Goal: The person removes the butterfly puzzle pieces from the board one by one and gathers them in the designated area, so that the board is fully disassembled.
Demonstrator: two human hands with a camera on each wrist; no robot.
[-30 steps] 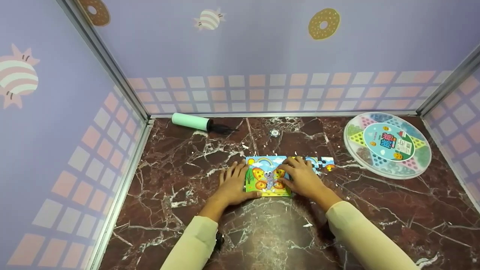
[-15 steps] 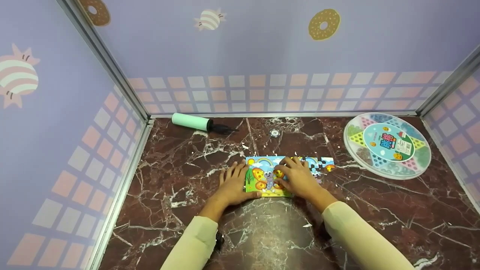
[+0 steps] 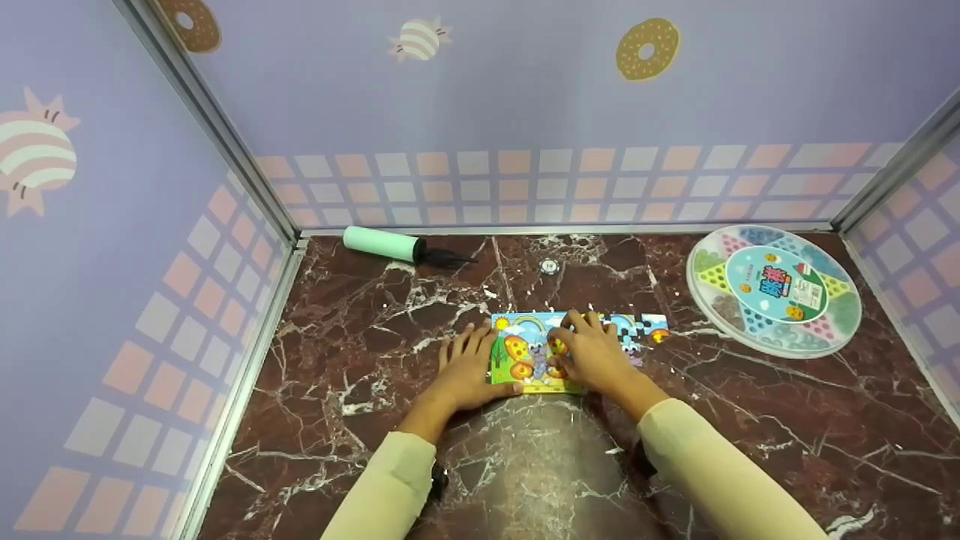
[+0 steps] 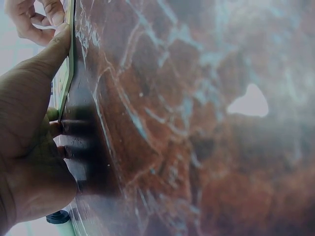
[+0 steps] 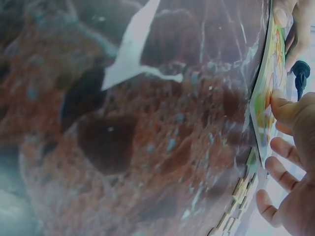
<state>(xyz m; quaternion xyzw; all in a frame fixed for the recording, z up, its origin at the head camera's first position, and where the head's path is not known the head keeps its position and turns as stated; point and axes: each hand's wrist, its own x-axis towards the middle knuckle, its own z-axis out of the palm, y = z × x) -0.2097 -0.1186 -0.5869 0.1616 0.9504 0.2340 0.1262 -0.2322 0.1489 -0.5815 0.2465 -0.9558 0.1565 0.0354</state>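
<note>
A colourful butterfly puzzle [image 3: 536,326] lies flat on the dark marbled table in the head view. My left hand [image 3: 465,373] rests at its left side, fingers extended along the edge and thumb [image 4: 56,46] on the near edge. The right hand [image 3: 598,358] lies over the puzzle's right part, its fingertips touching the picture near the butterfly's right wing. In the right wrist view, that thumb [image 5: 281,105] presses on the puzzle's face. Several interlocking puzzle pieces [image 3: 651,327] lie to the right, partly hidden by the right hand.
A mint-green hand pump [image 3: 382,244] with a black end lies at the back left. A small round chip [image 3: 550,266] sits behind the puzzle. At the right stands a round, clear-lidded Chinese checkers set [image 3: 776,291]. Patterned walls [image 3: 555,112] border the table.
My right hand has shifted slightly left over the puzzle, uncovering more of the pieces on the right. The left hand stays in place.
</note>
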